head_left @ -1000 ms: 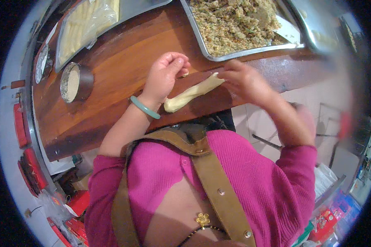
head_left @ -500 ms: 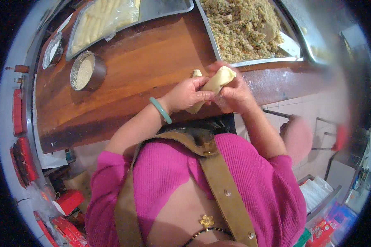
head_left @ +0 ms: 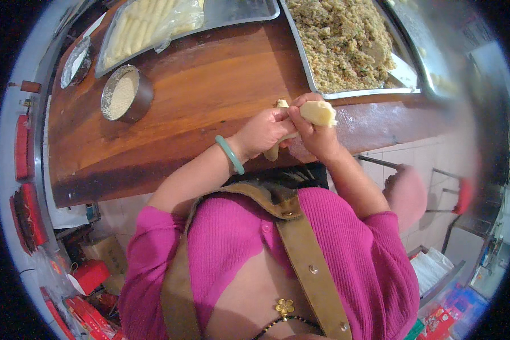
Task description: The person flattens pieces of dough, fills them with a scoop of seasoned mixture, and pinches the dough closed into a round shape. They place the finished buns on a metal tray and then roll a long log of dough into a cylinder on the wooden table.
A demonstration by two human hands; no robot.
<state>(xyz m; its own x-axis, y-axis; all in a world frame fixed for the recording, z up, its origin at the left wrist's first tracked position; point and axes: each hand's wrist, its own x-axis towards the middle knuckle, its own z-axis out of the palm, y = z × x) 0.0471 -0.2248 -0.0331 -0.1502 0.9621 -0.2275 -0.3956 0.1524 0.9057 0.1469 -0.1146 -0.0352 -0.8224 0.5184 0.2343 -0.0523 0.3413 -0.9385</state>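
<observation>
Both hands meet above the near edge of the wooden table, closed on pale, soft dough. My right hand (head_left: 318, 140) grips a thick dough end (head_left: 321, 113) that sticks out past the thumb. My left hand (head_left: 263, 131), with a green bangle on the wrist, pinches another stretch of dough (head_left: 272, 152) that hangs below its fingers. A small pale tip also shows above the left fingers. Whether the pieces are joined is hidden behind the fingers. Just beyond my right hand lies a metal tray (head_left: 374, 92) heaped with crumbly, mixed filling (head_left: 345, 42).
On the wooden table (head_left: 209, 73), a dark round container (head_left: 140, 102) of pale granules stands left. Behind it, dough strips (head_left: 147, 28) under plastic lie on a metal tray (head_left: 226, 14). A foil-like bowl (head_left: 76, 63) sits at the far left. A stool (head_left: 445, 190) stands right.
My right thumb and fingers have closed in against my left fingers. The dough's thick end has dropped and tipped to the right. The whole scene has shifted slightly in view.
</observation>
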